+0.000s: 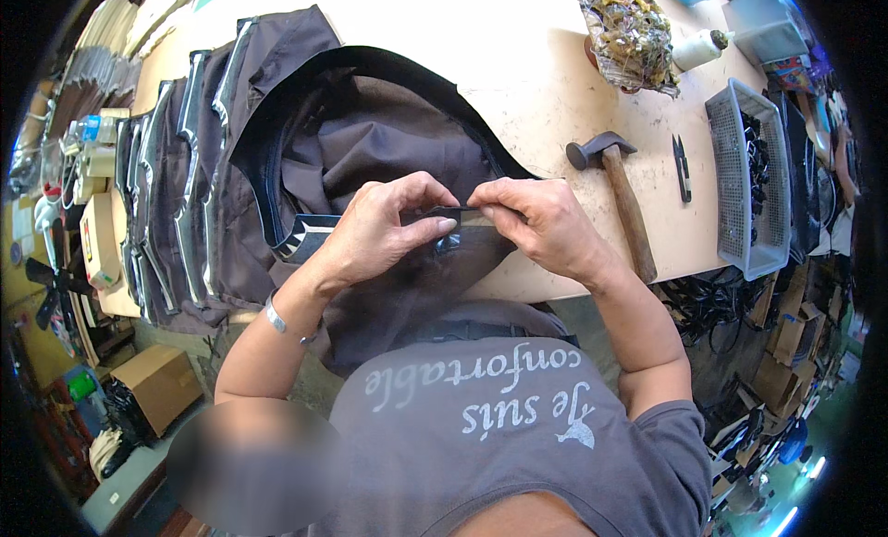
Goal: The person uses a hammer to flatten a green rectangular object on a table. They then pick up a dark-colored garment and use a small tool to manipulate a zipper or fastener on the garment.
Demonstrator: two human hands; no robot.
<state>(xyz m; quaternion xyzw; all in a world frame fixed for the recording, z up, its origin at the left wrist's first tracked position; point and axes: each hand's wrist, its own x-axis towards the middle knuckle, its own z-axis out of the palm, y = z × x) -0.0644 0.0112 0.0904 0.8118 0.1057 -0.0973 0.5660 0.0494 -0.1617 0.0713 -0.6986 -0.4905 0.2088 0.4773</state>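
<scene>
A large dark brown fabric piece [388, 139], edged with a curved black band [370, 60], lies on the table and hangs over its near edge. Thumb and fingers of my left hand [393, 224] pinch a narrow black strip [448, 210] at the fabric's near side. From the other end, my right hand [546, 221] grips the same strip between its fingertips. The two hands are close together, fingers closed. A small shiny dark patch [448, 241] shows just below the strip. White notched edging [301, 234] shows beside my left wrist.
A hammer [622, 190] and a dark slim pointed tool [683, 167] lie right of my right hand. Beyond them stands a grey plastic basket [726, 190] of small black parts. More brown pieces [171, 195] overlap at the left. A glue-crusted container [629, 33] and white bottle [696, 50] stand far right.
</scene>
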